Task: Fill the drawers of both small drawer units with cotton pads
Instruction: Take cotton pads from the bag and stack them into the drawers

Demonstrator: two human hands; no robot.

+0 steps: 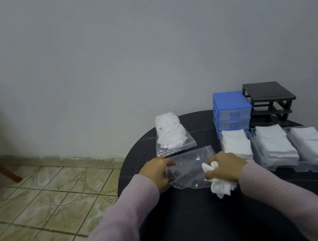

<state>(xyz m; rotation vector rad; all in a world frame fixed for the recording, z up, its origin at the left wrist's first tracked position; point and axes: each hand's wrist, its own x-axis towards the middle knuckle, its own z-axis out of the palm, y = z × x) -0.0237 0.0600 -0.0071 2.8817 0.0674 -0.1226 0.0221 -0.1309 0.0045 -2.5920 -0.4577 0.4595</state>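
Right hand (pixel 225 167) clutches a wad of cotton pads (pixel 222 187); my left hand (pixel 158 173) pinches the emptied bag (pixel 191 167). Next, I'd carry them to a drawer (pixel 237 147).

On the round black table (pixel 193 230), the left hand (pixel 158 173) grips an emptied clear bag (pixel 191 167) while the right hand (pixel 227 166) clutches a bunch of cotton pads (pixel 222 188). A full bag (pixel 172 135) lies toward the far edge. Near the right edge, three clear drawers (pixel 280 146) packed with pads sit before a blue unit (pixel 231 108) and a black frame (pixel 268 98).
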